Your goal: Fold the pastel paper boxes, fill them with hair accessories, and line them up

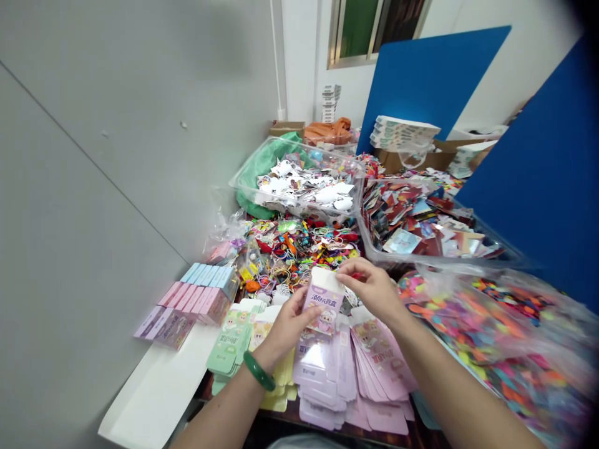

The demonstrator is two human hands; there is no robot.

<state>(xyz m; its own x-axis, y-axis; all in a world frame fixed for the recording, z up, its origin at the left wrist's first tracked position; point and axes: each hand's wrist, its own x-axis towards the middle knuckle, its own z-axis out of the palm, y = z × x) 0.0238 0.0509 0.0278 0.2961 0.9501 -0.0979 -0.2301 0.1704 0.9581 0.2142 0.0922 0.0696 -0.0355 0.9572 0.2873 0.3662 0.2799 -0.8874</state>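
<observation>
Purple box [324,307]: in the head view, found just below the centre of the frame, leaning slightly, with white flap [324,276] raised at the top. Gripped in left hand [291,324], closed to the box's width, one digit across the printed front; judged a steadying hold, leaving the top end free. Met at the flap by right hand [372,288], partly curled, thumb and forefinger close together at the edge. Could not tell pinch from mere touch there.

Directly below, at lower centre: saw purple cartons [316,374] lying flat in overlapping layers, likely for easy lifting one by one. Noted pink cartons [381,355] fanned to their right, then yellow cartons [286,368] and green cartons [229,349] to their left; sorted by colour, presumably against mixing.

At left of the frame: counted blue, pink and purple among boxed rows [206,296], packed side by side, perhaps to save room, beside white board [159,386].

Above centre: spotted loose trinkets [299,243] heaped beyond the hands, apparently within reach. Farther up, saw white cut-outs [304,187] contained in a clear tub [248,163], probably against spilling.
</observation>
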